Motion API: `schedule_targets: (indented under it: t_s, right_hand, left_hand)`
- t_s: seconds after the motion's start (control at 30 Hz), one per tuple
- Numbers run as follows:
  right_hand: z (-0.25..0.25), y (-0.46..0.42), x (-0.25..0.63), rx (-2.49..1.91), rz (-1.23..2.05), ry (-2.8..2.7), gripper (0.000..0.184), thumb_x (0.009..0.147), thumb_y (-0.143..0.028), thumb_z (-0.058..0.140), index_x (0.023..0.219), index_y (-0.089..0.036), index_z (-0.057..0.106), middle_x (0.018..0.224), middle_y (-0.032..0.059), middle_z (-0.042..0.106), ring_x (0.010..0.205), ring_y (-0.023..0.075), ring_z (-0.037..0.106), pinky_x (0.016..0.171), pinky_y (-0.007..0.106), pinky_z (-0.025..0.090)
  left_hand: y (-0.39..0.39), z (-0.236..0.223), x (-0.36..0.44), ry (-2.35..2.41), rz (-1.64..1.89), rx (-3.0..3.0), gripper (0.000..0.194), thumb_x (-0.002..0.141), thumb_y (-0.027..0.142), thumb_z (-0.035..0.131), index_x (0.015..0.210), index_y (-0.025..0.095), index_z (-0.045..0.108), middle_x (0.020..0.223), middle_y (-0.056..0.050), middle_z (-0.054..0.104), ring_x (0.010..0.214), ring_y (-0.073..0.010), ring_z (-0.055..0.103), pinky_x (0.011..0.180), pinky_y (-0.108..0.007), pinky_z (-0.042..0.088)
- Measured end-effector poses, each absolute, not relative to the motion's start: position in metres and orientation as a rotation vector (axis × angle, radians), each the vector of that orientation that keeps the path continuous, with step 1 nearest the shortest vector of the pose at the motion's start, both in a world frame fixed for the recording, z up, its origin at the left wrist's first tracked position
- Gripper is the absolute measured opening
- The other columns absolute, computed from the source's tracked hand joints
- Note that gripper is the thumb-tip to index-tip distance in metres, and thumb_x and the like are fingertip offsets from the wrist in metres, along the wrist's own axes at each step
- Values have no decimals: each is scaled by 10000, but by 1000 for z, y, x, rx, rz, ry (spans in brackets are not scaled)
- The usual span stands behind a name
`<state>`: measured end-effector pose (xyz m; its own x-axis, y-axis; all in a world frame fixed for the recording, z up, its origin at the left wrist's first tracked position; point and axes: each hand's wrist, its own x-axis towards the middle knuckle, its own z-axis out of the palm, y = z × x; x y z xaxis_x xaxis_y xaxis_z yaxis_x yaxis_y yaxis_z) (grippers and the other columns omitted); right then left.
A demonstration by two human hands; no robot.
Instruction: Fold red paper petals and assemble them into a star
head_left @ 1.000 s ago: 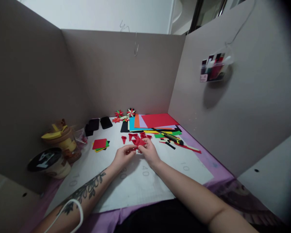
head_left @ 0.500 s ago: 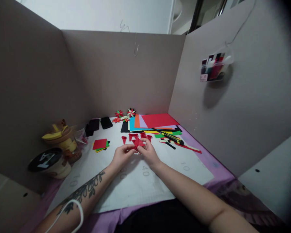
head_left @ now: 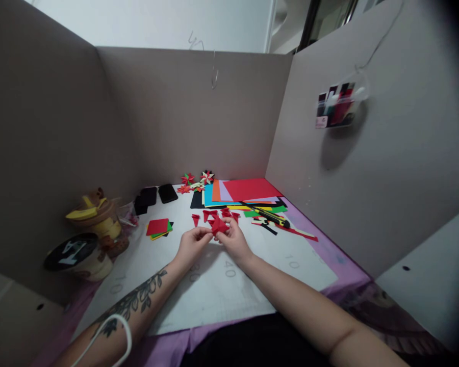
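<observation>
Between my two hands is a piece of folded red paper (head_left: pixel 219 226), held a little above the white table sheet. My left hand (head_left: pixel 193 243) pinches its left lower edge with thumb and fingertips. On the other side my right hand (head_left: pixel 235 240) grips it, thumb in front and fingers behind. Just beyond the hands lie several small folded red paper pieces (head_left: pixel 196 219), some partly hidden by the held one. A stack of small paper squares (head_left: pixel 158 227), red on top, rests to the left of my left hand.
Large coloured sheets (head_left: pixel 252 190) lie at the back right, with a yellow-black cutter knife (head_left: pixel 270 216) and paper strips (head_left: pixel 302 233) before them. Folded paper stars (head_left: pixel 207 177) and a black phone-like object (head_left: pixel 168 193) sit at the back. Tubs (head_left: pixel 80 257) stand left. Grey panels (head_left: pixel 195 112) enclose the table.
The red paper between my hands has turned slightly and shows a flatter, pointed face. My hands have barely shifted; the other things stay in place.
</observation>
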<state>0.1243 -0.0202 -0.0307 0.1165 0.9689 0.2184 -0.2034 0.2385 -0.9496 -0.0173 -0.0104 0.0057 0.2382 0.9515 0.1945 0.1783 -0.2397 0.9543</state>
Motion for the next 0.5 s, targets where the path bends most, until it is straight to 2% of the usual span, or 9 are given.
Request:
schedule_targets:
  t_s: [0.13, 0.27, 0.5]
  right_hand:
    - [-30, -20, 124, -917, 972, -1122, 374, 674, -223, 632, 1004, -228, 454, 826, -5, 635, 705, 146, 609, 669, 272, 464]
    - [-27, -22, 125, -922, 997, -1118, 359, 667, -230, 648, 979, -226, 469, 757, -16, 631, 669, 156, 607, 654, 282, 470]
    - [-27, -18, 127, -958, 991, -956, 373, 628, -239, 677, 939, -210, 474, 777, 7, 656, 662, 163, 618, 648, 291, 478]
  left_hand:
    - [-8, 3, -16, 1046, 1161, 1589, 186, 645, 303, 670, 689, 158, 562, 613, 18, 595, 578, -114, 556, 552, -210, 422]
    - [-5, -1, -15, 1007, 1144, 1621, 224, 638, 314, 678, 689, 159, 525, 597, 32, 555, 537, -90, 510, 509, -191, 380]
    - [-5, -3, -18, 1019, 1022, 1611, 176, 654, 265, 637, 720, 161, 512, 571, 29, 569, 502, -94, 517, 472, -187, 372]
